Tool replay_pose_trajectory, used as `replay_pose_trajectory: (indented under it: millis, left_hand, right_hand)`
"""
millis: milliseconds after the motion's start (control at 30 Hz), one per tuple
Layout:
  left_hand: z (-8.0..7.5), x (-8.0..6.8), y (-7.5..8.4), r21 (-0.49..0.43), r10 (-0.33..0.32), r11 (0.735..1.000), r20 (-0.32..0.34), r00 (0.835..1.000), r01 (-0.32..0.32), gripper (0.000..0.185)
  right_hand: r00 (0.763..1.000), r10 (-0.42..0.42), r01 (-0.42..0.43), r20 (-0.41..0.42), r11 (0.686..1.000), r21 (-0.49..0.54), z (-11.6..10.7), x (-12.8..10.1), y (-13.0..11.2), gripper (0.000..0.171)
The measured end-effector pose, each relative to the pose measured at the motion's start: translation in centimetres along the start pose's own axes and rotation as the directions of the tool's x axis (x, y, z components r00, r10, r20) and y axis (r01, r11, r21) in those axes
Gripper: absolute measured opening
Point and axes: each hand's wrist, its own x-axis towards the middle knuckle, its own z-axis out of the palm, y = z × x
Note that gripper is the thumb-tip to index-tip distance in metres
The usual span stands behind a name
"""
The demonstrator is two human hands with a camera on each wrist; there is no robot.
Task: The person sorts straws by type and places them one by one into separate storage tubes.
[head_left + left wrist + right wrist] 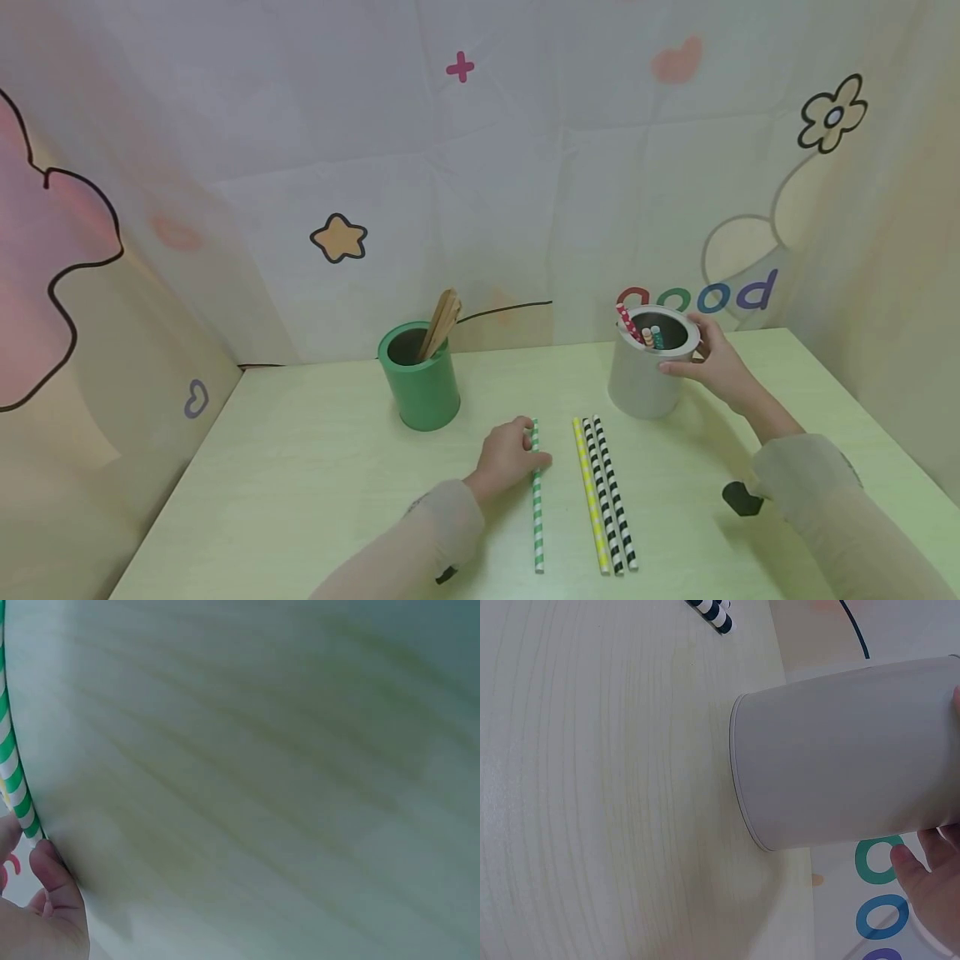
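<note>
My left hand pinches the upper part of a green-and-white striped paper straw lying on the table, thumb on one side and fingers on the other. The left wrist view shows the fingertips at that straw's end. My right hand grips the upper right side of a white cylindrical cup, which stands upright. Inside it lean a red dotted straw, an orange striped one and a teal one. Between the hands lie a yellow striped straw and two black-and-white striped straws, side by side.
A green cup holding flat wooden sticks stands at the back left. Behind the table hangs a printed cloth. A dark object shows beside the right sleeve.
</note>
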Motion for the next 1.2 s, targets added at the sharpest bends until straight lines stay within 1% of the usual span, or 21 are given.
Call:
replay_pose_trajectory:
  millis: [233,367,700,1100,1200]
  left_hand:
    - [0.13,0.04,-0.13,0.044,0.016,0.999,-0.037,0.999,-0.014,0.046]
    - [0.07,0.04,-0.12,0.043,0.012,0.999,-0.055,0.998,-0.01,0.044]
    - [-0.11,-0.11,0.06,0.044,0.008,0.999,-0.06,0.998,-0.005,0.042]
    - [0.05,0.08,0.14,0.078,0.01,0.997,-0.073,0.997,-0.004,0.035]
    - [0.03,0.02,0.29,0.073,-0.005,0.997,-0.066,0.998,0.01,0.035]
  right_hand:
    - [1.0,-0.001,0.001,0.001,1.0,-0.006,0.03,0.0,0.01,0.093]
    - [1.0,-0.004,0.004,0.001,1.0,-0.008,0.03,-0.02,0.0,0.093]
    - [1.0,-0.007,0.007,0.0,1.0,-0.005,0.04,0.0,0.06,0.093]
    - [1.0,-0.019,0.019,0.001,1.0,0.012,-0.04,0.04,0.14,0.09]
    - [1.0,-0.019,0.019,0.0,1.0,0.013,-0.04,0.04,0.13,0.09]
